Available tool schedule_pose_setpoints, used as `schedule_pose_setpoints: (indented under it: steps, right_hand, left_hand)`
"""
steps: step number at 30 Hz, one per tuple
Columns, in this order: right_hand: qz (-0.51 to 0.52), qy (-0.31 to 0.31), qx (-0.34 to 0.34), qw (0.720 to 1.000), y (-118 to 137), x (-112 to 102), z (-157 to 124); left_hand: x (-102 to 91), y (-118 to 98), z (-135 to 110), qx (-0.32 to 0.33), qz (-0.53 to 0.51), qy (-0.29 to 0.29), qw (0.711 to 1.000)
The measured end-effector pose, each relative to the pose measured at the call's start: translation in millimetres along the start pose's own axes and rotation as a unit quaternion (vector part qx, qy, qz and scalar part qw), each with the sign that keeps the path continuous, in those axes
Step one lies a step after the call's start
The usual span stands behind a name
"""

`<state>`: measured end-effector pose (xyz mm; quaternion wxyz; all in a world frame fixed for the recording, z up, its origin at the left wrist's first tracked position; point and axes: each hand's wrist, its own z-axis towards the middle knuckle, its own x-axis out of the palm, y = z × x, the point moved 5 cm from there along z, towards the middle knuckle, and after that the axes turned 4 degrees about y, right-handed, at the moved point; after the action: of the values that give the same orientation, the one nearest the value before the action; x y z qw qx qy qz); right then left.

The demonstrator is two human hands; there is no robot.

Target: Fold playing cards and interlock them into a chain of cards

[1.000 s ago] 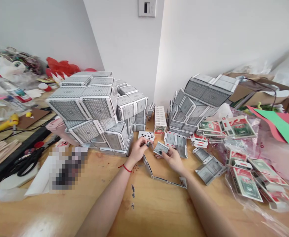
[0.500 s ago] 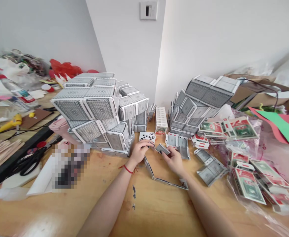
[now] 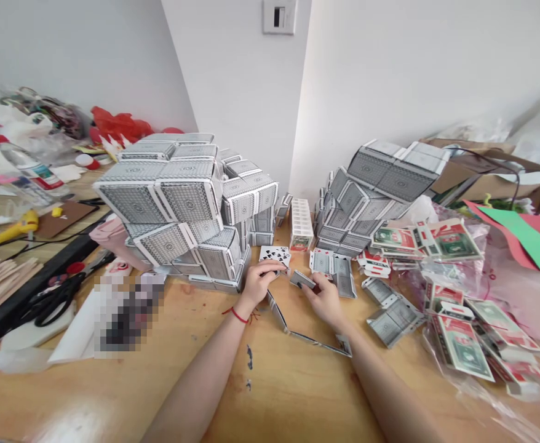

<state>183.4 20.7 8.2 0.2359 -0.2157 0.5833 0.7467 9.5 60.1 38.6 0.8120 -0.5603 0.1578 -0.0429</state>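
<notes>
Two hands work just in front of one face-up spade card (image 3: 274, 253). The left hand (image 3: 259, 282) is curled, fingertips at that card's near edge; whether it pinches anything I cannot tell. The right hand (image 3: 326, 299), right of the spade card, grips one grey-backed card packet (image 3: 302, 280) between thumb and fingers. Nearer than the spade card, one bent strip of cards (image 3: 307, 337) stands on edge on the table (image 3: 270, 394). Two big structures built of cards flank the spade card, a left block (image 3: 178, 203) and a right block (image 3: 376, 175). Far right of it, clear bags (image 3: 523, 295) hold red and green card boxes (image 3: 459, 344), too overlapped to count. Left of it a blurred patch (image 3: 125, 311) hides whatever lies there
</notes>
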Motion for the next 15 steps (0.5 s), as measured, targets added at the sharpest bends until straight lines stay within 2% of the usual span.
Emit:
schedule_pose_setpoints:
  steps: [15]
  right_hand:
    - [-0.043,-0.002,-0.023,0.999,8.1,0.8,-1.5]
  left_hand:
    - [-0.8,3.5,-2.0,-0.007,-0.01,0.003,1.0]
